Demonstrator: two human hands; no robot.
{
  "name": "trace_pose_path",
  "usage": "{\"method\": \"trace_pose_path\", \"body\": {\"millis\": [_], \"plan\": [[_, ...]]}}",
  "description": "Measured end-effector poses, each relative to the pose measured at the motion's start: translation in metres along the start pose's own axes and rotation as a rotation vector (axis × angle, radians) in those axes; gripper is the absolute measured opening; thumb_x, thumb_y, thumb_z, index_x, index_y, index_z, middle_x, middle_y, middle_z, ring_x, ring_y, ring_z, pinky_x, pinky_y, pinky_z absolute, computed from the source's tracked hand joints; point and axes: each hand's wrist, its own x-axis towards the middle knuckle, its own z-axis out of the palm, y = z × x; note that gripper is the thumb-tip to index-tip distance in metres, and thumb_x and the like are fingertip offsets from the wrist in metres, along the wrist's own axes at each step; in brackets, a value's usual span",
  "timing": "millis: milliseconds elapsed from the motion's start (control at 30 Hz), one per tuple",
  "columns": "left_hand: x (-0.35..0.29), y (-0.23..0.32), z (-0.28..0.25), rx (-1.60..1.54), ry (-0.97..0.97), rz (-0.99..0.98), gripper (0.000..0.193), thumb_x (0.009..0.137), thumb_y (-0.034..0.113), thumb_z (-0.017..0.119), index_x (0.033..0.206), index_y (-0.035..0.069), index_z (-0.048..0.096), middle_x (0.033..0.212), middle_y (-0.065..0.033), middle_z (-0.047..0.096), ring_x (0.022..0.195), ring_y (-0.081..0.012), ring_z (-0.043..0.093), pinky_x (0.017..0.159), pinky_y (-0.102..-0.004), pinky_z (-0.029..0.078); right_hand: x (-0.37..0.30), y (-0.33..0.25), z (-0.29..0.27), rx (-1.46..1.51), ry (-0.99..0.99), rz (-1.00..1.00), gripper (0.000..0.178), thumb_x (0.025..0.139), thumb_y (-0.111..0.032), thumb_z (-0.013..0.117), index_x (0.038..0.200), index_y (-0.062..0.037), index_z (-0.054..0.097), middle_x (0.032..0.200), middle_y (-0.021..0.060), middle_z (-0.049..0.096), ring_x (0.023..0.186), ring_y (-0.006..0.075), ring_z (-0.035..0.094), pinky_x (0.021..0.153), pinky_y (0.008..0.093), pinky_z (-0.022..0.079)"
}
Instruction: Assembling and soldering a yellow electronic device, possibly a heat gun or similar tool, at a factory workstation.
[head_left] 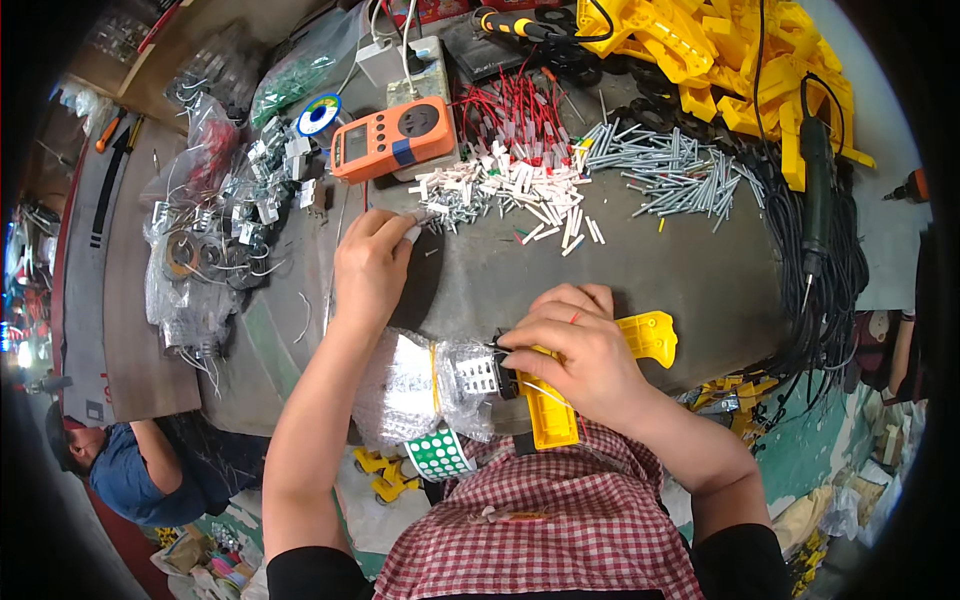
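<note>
Two bare hands share the step in the head view. The right hand (585, 345) grips the yellow housing (553, 418) at the near edge of the worktop (490, 268), thumb and fingertips against the black part (507, 386) on its left side. Hold both firmly, so that the black part is less likely to lift or twist, and avoid pinching the thin white wire (545, 393) across the housing. The left hand (372, 262) reaches to the near-left edge of the small screws (458, 200), fingertips drawn together; whether they hold a piece cannot be told. Picking single screws from the edge of the heap should leave the adjacent white sleeves (545, 190) undisturbed. Guard against the clear plastic bag (395, 385), left of the housing, snagging the work.
</note>
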Motion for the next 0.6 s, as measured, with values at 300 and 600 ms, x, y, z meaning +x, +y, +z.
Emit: {"method": "trace_pose_path", "body": {"millis": [300, 600], "plan": [[-0.053, 0.054, -0.038, -1.023, -0.404, -0.613, 0.015, 0.084, 0.002, 0.065, 0.099, 0.0, 0.063, 0.095, -0.0019, 0.064, 0.088, -0.0079, 0.058, 0.078, -0.0227, 0.047, 0.002, -0.004, 0.003, 0.036, -0.041, 0.09, 0.009, 0.075, -0.016, 0.071, 0.081, -0.0097, 0.067, 0.079, 0.0003, 0.064, 0.085, 0.0175, 0.058, 0.085, 0.0361, 0.033], [-0.053, 0.052, -0.043, -1.359, -0.407, -0.762, 0.015, 0.08, 0.002, 0.065, 0.094, 0.003, 0.06, 0.094, -0.0036, 0.063, 0.089, -0.0114, 0.057, 0.082, -0.0261, 0.044, 0.004, -0.007, 0.004, 0.021, -0.04, 0.121, 0.008, 0.074, -0.013, 0.069, 0.08, -0.0094, 0.065, 0.079, 0.0006, 0.064, 0.086, 0.0181, 0.058, 0.085, 0.0356, 0.033]]}}
